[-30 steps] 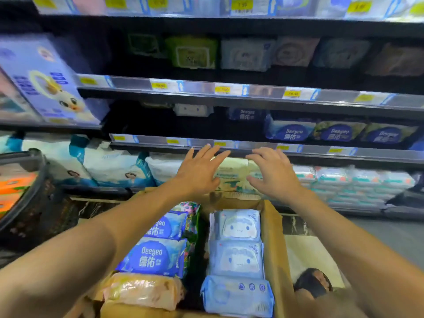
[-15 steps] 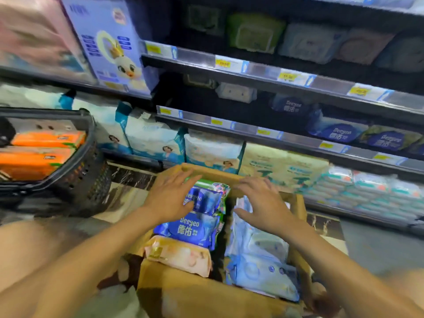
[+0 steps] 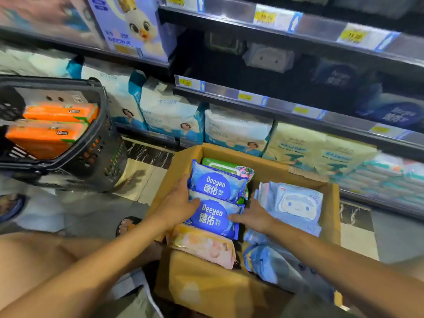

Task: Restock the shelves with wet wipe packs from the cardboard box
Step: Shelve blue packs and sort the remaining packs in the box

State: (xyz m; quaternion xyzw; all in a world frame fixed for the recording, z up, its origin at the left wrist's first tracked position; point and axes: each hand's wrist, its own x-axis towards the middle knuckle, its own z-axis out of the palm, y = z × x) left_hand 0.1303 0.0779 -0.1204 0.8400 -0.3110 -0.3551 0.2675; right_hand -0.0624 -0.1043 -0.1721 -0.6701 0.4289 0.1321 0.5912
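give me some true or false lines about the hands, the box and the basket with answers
1. The left hand and right hand touch opposite edges of the near Deeyeo pack. True.
2. The black basket holds blue packs. False: it holds orange packs.
3. A pink pack lies in the cardboard box, nearer the person than the near Deeyeo pack. True.
4. The box's right side is empty. False: light blue packs lie there.

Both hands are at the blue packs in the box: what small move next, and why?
Probably squeeze and lift the nearer Deeyeo pack: the left hand and right hand flank its two ends, and it lies in the cardboard box.
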